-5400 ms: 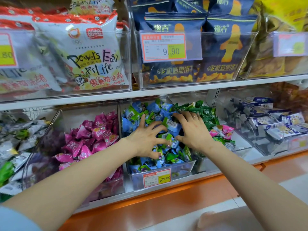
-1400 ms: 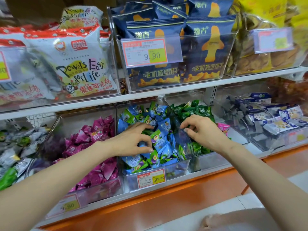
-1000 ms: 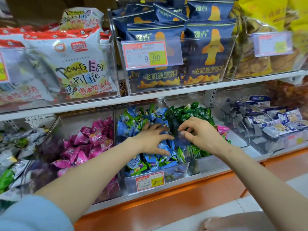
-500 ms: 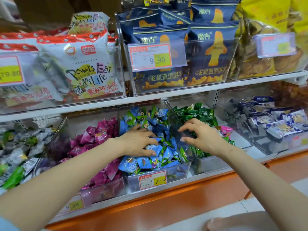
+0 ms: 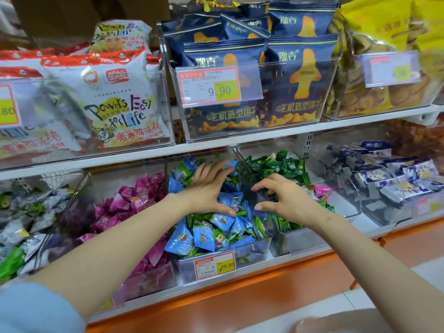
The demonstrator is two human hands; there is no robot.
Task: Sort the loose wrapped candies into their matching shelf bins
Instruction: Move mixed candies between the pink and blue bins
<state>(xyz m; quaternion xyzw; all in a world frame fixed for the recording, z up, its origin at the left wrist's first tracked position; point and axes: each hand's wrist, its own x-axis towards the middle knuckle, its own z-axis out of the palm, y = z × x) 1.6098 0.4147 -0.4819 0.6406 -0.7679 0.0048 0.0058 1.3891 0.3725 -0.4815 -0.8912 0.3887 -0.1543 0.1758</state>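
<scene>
Overhead, bins (image 5: 252,254) were crowded by a shelf (image 5: 240,141); left hand (image 5: 207,188) was spread on blue candies (image 5: 204,236), right hand (image 5: 286,200) half-curled, empty.

Reads "Powers Easy Life" plus 麦香鸡味块 on the white bag (image 5: 115,109). Navy bags (image 5: 300,75): 豫吉 up top, 飞机造型饼干 lower down. Upper tag (image 5: 209,86) in front of them says 9.90. Lower tag (image 5: 215,265) on the blue candy bin (image 5: 254,252): ¥29.80. Left tag (image 5: 8,109) only shows ".80". Right tag (image 5: 391,69) too blurry to read.

Upper shelf, clear bins: white snack bags (image 5: 108,92) left; navy biscuit bags (image 5: 300,78) behind a 9.90 price tag (image 5: 209,86), centre; yellow bags (image 5: 384,20) right.
</scene>
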